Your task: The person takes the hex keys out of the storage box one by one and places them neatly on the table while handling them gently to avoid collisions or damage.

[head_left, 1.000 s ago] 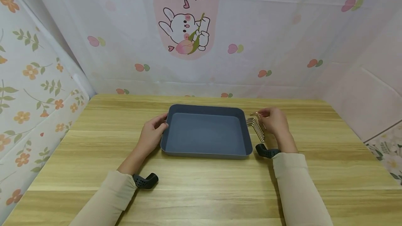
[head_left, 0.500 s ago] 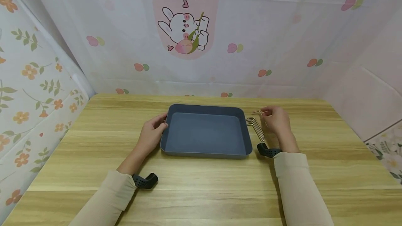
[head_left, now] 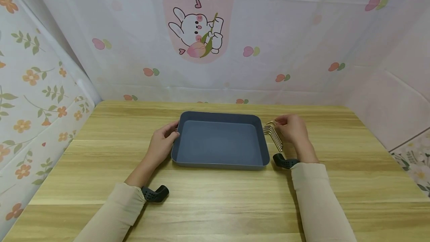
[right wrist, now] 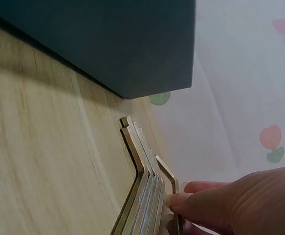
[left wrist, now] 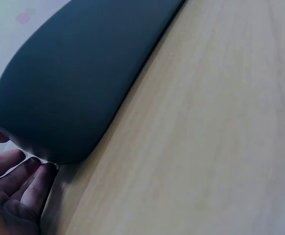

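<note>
A blue-grey rectangular tray (head_left: 218, 143) lies on the table, with nothing in it. At its left end my left hand (head_left: 161, 141) grips the wall, the thumb at the rim and the other fingers against the outside; the left wrist view shows those curled fingers (left wrist: 32, 183) low by the tray's corner. My right hand (head_left: 293, 130) pinches one L-shaped hex key (right wrist: 167, 171) between thumb and fingers, right of the tray. Beside it several brass-coloured hex keys (head_left: 274, 137) lie nested in a row, their short ends toward the tray. The held key's lower end is partly hidden by the fingers.
The wooden table (head_left: 215, 201) ends at a white patterned curtain (head_left: 289, 40) behind the tray. A floral cloth (head_left: 40, 96) hangs at the left. Each wrist carries a black camera mount (head_left: 156, 194).
My right hand with the hex key moved slightly right and away from the row, then came back left, close to the other keys. The left hand and tray stay put.
</note>
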